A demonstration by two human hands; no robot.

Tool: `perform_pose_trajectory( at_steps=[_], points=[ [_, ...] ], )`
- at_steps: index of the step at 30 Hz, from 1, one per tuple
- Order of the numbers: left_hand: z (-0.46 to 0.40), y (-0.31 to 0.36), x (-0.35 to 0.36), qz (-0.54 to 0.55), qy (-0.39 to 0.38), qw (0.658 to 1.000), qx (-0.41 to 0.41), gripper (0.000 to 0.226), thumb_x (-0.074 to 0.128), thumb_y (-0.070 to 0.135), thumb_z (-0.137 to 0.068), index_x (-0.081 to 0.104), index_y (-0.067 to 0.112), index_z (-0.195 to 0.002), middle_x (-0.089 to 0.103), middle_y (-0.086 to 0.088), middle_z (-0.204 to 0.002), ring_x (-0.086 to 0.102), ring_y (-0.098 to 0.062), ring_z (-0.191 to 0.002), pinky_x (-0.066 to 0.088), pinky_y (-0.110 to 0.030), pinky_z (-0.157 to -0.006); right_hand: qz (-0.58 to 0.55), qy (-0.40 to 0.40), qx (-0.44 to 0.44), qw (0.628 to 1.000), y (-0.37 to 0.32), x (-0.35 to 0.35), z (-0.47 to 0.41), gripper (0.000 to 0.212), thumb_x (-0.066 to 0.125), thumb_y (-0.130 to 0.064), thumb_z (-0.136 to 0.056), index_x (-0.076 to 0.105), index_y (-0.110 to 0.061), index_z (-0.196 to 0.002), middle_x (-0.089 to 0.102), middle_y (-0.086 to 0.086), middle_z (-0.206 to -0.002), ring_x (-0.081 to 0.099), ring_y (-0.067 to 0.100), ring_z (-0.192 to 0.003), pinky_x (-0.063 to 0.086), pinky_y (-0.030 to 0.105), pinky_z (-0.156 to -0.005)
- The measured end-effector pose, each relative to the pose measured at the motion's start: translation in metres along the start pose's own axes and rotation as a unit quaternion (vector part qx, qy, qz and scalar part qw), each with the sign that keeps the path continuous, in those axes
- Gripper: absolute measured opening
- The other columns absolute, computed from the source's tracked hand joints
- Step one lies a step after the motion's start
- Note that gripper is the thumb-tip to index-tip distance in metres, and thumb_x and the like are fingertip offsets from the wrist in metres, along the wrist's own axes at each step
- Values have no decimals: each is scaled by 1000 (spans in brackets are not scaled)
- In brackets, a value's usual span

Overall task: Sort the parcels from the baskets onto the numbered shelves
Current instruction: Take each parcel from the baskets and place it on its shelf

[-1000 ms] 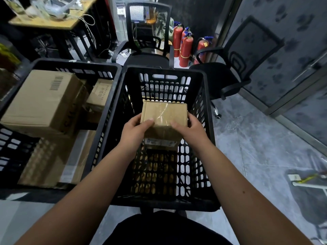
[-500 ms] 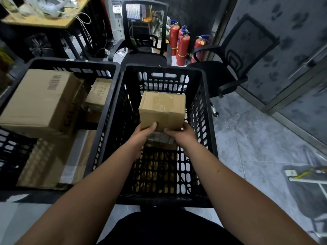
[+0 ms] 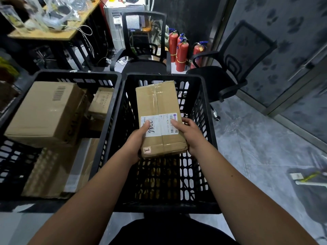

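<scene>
At nine o'clock sits our left basket (image 3: pixel 58 76), crowded with a large carton (image 3: pixel 44 112) and a smaller box (image 3: pixel 101 101) behind it. Moving right, our left hand (image 3: pixel 136 144) clamps the parcel (image 3: pixel 159 117) at its near left edge, thumb pressed on the white label (image 3: pixel 157 125). The parcel hangs above the right basket (image 3: pixel 203 106), which looks otherwise empty. At three o'clock our right hand (image 3: pixel 190 134) grips the opposite edge, fingers (image 3: pixel 177 124) laid over the barcode. We hold only the near end, so the far end could sag and slip free. Our thumb partly hides the handwritten number, risking a misread and the wrong shelf; no shelves are in view.
</scene>
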State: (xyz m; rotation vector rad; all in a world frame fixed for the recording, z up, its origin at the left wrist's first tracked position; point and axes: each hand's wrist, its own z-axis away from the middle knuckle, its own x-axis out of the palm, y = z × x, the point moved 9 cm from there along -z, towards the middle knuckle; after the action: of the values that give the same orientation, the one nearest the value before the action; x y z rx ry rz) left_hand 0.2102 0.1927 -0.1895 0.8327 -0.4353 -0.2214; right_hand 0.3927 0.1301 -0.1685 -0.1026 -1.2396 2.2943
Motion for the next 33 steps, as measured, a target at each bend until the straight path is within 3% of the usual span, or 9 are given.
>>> perform_pose_trajectory(
  at_steps=[7, 10, 15, 17, 19, 21, 26, 29, 33],
  points=[
    [5, 38, 5, 22, -52, 997, 53, 63, 80, 44, -87, 65, 14, -140, 68, -15, -137, 66, -39, -126, 44, -60, -114, -10, -24, -73, 997, -36, -6, 18, 61, 83, -37, -89, 57, -24, -142, 74, 3, -126, 75, 23, -108, 63, 45, -90],
    [8, 58, 11, 54, -30, 993, 102, 70, 83, 46, -82, 62, 17, -143, 68, -11, -138, 65, -36, -128, 46, -60, -112, -13, -11, -110, 994, -46, -12, 25, 82, 86, -46, -82, 46, -28, -151, 59, -2, -140, 66, 21, -120, 60, 45, -96],
    [17, 73, 47, 133, -50, 980, 138, 56, 72, 34, -94, 59, 19, -146, 67, -9, -141, 63, -30, -132, 51, -48, -107, -50, 20, -108, 993, -47, 5, 29, 138, 97, -72, -45, 31, -34, -160, 56, 0, -150, 61, 24, -130, 50, 56, -109],
    [23, 74, 61, 158, -60, 977, 131, 55, 70, 32, -94, 58, 17, -146, 67, -11, -140, 64, -28, -130, 50, -45, -109, -80, -3, -96, 992, -46, 17, 33, 120, 96, -62, -57, 39, -25, -156, 66, 1, -140, 67, 24, -123, 55, 50, -103],
    [29, 69, 76, 137, -64, 983, 104, 49, 67, 36, -95, 62, 17, -141, 71, -12, -134, 70, -25, -119, 57, -37, -95, -112, -29, -91, 989, -45, 26, 34, 68, 86, -40, -82, 57, -23, -141, 75, 1, -125, 74, 22, -113, 60, 39, -86],
    [34, 63, 87, 104, -65, 989, 77, 48, 65, 43, -97, 66, 16, -137, 73, -12, -130, 73, -25, -110, 59, -34, -81, -152, -34, -91, 984, -46, 25, 34, 42, 78, -24, -94, 63, -20, -132, 78, 4, -117, 77, 20, -103, 61, 31, -73],
    [27, 64, 47, 186, 54, 978, 77, 63, 77, 52, -81, 67, 18, -133, 73, -8, -129, 65, -23, -116, 50, -41, -93, -188, 16, -98, 977, -50, 0, 18, 48, 83, -29, -88, 66, -21, -132, 78, 5, -116, 74, 27, -108, 60, 41, -92],
    [28, 70, 26, 228, 111, 962, 98, 57, 80, 46, -83, 65, 19, -131, 73, -6, -121, 66, -24, -112, 50, -36, -87, -204, 28, -83, 975, -48, -3, 13, 58, 86, -35, -83, 63, -23, -136, 78, 5, -117, 72, 22, -100, 60, 38, -79],
    [34, 68, 50, 209, 73, 970, 103, 72, 85, 40, -72, 63, 19, -137, 78, -4, -116, 69, -22, -115, 51, -36, -91, -249, 32, -62, 966, -48, 19, 9, 72, 91, -39, -77, 58, -29, -140, 76, 1, -122, 73, 23, -110, 58, 42, -86]
  ],
)
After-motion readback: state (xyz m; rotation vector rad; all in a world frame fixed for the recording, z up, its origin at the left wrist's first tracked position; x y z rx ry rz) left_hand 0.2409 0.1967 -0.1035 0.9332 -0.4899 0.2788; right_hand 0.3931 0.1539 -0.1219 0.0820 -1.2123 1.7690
